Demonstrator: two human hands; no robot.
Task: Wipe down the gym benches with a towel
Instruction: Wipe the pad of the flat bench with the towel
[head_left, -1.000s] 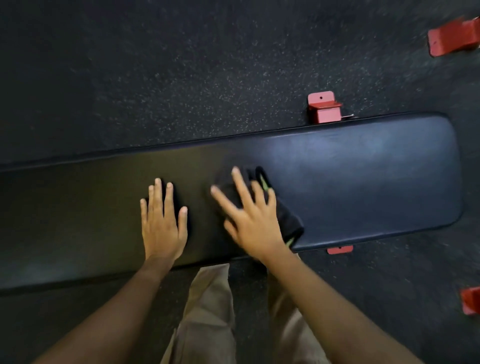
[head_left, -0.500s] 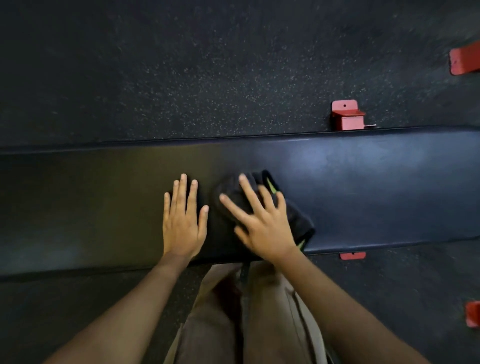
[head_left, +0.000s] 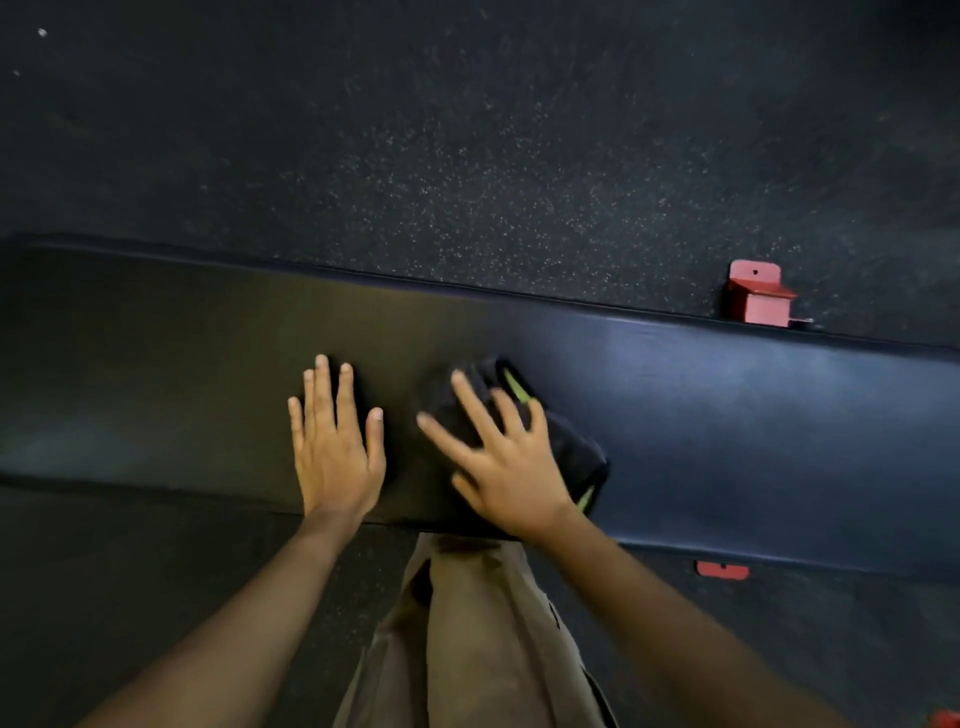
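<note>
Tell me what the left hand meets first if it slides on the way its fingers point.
The way looks free: the left hand lies flat on the bench, fingers pointing at its far edge, with only bare pad ahead. Beyond that edge is the floor, lower down.

One wide-angle camera, worn on the person's head, looks steeply down past the trousers (head_left: 483, 649) at the bench pad (head_left: 727, 415). The pad is close below and crosses the frame from left to right, with the speckled rubber floor (head_left: 467, 156) beyond its far edge.
</note>
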